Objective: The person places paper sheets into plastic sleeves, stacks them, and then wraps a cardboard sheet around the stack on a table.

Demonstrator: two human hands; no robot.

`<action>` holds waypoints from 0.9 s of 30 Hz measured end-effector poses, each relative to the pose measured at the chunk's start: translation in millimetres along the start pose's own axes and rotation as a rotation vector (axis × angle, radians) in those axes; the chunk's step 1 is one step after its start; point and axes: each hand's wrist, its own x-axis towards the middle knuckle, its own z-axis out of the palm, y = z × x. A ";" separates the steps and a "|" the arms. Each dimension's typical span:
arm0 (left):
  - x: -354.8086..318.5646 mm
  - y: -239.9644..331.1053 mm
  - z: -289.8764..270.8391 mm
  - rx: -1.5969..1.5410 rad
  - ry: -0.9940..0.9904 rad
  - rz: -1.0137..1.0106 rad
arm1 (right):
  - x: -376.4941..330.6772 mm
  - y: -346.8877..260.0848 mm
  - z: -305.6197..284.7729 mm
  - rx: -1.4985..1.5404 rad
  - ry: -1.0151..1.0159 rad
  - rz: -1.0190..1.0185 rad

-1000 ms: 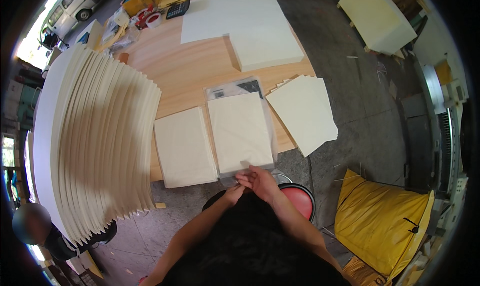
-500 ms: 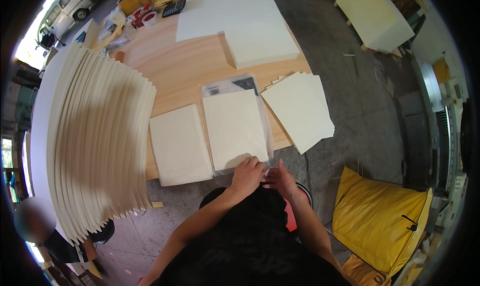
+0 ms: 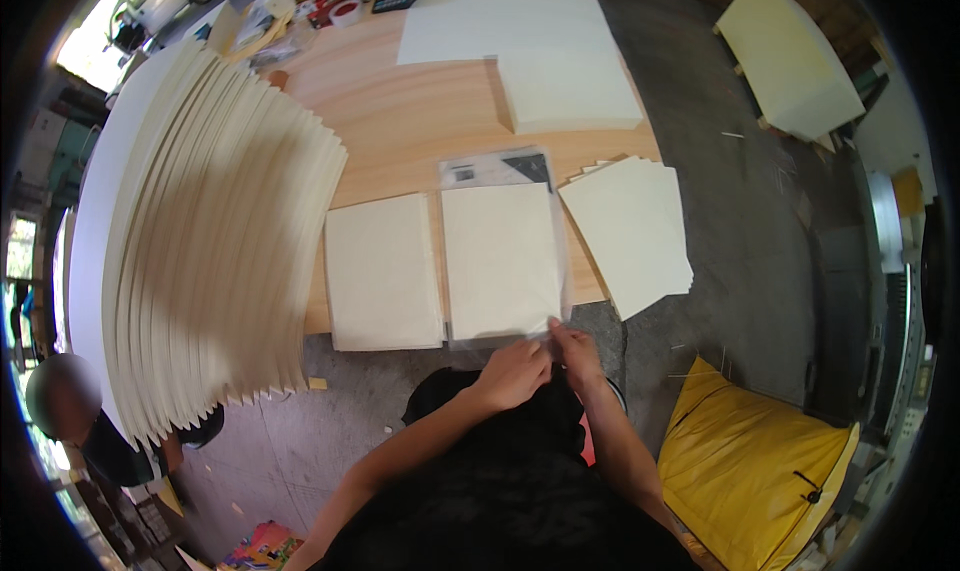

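Hands are shifting vs 0.5 s ago: R hand (image 3: 578, 353) is now reaching the lower right corner of the mid cream sheet (image 3: 502, 259); L hand (image 3: 518, 373) is sitting just below its near edge, where it was overlapping before. Head cam: table (image 3: 420, 111) & stacks are sitting further right in frame. I'm seeing L fingers curling, tips bunching by the lower edge of the clear plastic sleeve (image 3: 480, 174); can't tell if they're pinching anything. R fingers are bending nearly together, one tip touching the corner; can't tell from my end if they're gripping plastic. Mid sheet is lying flat at the table's near edge, in or on the sleeve (can't tell), btwn a neat cream stack (image 3: 384, 273) on L & fanned cream sheets (image 3: 632, 233) on R. Tall stack (image 3: 220, 231) is standing far L; white paper block (image 3: 572, 91) is resting beyond.
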 end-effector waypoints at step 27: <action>-81.6 -45.2 -40.6 0.302 0.720 -0.102 | -51.5 -54.9 -10.5 -1.248 -0.052 -1.252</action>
